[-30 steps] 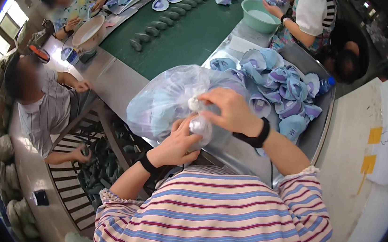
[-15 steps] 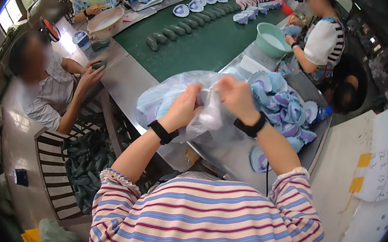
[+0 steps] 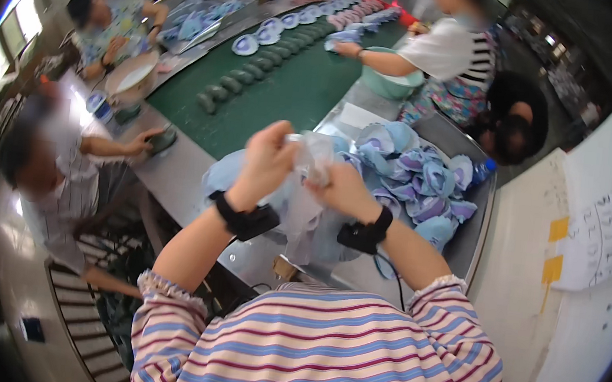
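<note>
A clear plastic bag [image 3: 314,158] is bunched up between my two hands above the metal table. Its filled part, with pale blue pieces showing through, rests behind and below my left wrist. My left hand [image 3: 266,163] is closed on the gathered plastic at the neck. Slightly lower and to the right, my right hand [image 3: 345,191] pinches the same bunched plastic. Both wrists wear black bands. Right of my right hand lies a heap of blue and purple soft moulded pieces [image 3: 423,175] in a metal tray [image 3: 483,224].
Ahead is a green belt [image 3: 173,106] with rows of dark green pieces [image 3: 239,77], shell-like blue-white pieces [image 3: 268,34] and pink ones. A green basin [image 3: 392,85] and a beige basin [image 3: 133,74] stand beside it. Co-workers sit around; a slatted crate [image 3: 76,316] is at left.
My hands have come together and risen a little, twisting the bag's neck upright. The view has shifted. At right, a co-worker's hand now reaches onto the belt; the left co-worker's arm reaches down toward the crate.
</note>
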`<state>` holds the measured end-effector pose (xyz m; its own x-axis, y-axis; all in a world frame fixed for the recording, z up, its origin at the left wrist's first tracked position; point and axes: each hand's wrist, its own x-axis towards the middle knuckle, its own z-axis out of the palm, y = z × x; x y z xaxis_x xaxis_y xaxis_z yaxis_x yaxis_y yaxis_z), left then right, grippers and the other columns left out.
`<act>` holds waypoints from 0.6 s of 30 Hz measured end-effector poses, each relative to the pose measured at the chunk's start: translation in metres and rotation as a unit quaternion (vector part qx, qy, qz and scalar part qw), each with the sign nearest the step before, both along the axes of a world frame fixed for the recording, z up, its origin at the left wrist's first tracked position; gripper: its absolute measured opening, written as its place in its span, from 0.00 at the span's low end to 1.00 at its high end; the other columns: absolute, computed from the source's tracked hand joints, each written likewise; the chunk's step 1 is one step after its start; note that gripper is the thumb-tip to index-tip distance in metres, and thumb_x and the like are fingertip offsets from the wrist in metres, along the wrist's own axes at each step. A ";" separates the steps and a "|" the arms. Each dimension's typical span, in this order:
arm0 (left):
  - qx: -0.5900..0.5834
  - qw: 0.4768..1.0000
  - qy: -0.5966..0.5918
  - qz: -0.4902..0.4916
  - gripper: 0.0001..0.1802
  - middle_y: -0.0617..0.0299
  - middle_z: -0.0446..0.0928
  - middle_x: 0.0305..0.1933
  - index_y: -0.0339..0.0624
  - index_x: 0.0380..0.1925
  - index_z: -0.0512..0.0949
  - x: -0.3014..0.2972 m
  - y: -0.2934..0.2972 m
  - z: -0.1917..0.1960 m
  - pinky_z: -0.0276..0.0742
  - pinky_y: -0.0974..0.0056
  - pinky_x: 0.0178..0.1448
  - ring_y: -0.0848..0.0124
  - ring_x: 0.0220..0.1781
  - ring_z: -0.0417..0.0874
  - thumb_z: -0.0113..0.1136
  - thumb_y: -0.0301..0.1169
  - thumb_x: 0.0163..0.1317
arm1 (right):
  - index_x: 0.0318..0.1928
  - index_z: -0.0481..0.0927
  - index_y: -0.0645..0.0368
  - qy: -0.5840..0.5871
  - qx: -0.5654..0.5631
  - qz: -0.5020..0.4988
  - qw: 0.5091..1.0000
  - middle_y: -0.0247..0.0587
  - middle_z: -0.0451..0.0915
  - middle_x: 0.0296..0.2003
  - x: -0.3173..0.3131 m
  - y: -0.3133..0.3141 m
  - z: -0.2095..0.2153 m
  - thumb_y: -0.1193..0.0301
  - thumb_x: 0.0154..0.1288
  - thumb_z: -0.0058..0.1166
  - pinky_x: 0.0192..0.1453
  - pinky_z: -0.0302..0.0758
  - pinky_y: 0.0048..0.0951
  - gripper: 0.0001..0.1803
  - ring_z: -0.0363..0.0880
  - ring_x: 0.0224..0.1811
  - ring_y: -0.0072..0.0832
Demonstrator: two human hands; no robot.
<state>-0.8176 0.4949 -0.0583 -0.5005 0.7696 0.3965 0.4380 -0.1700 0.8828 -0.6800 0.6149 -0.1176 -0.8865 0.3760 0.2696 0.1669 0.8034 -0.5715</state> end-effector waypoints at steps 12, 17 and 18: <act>-0.082 0.943 0.126 0.297 0.21 0.50 0.67 0.47 0.40 0.48 0.65 -0.137 -0.042 -0.115 0.66 0.60 0.54 0.56 0.54 0.67 0.55 0.26 0.52 | 0.31 0.75 0.60 0.158 -0.159 -0.247 0.943 0.38 0.75 0.21 0.066 0.144 -0.068 0.71 0.44 0.59 0.30 0.70 0.32 0.12 0.75 0.25 0.32; -0.070 0.932 0.336 -0.116 0.29 0.51 0.64 0.58 0.40 0.52 0.65 -0.003 0.003 0.007 0.57 0.56 0.63 0.54 0.61 0.63 0.61 0.30 0.47 | 0.34 0.77 0.63 0.270 0.039 -0.118 0.955 0.39 0.79 0.29 0.024 0.112 -0.004 0.76 0.49 0.53 0.34 0.71 0.23 0.09 0.76 0.28 0.25; -0.135 0.909 0.376 -0.117 0.30 0.50 0.64 0.58 0.40 0.51 0.66 0.002 0.004 -0.010 0.58 0.56 0.63 0.54 0.61 0.63 0.62 0.32 0.46 | 0.33 0.77 0.64 0.225 -0.071 -0.127 0.963 0.40 0.79 0.27 0.017 0.106 0.008 0.76 0.48 0.52 0.32 0.71 0.23 0.09 0.76 0.27 0.25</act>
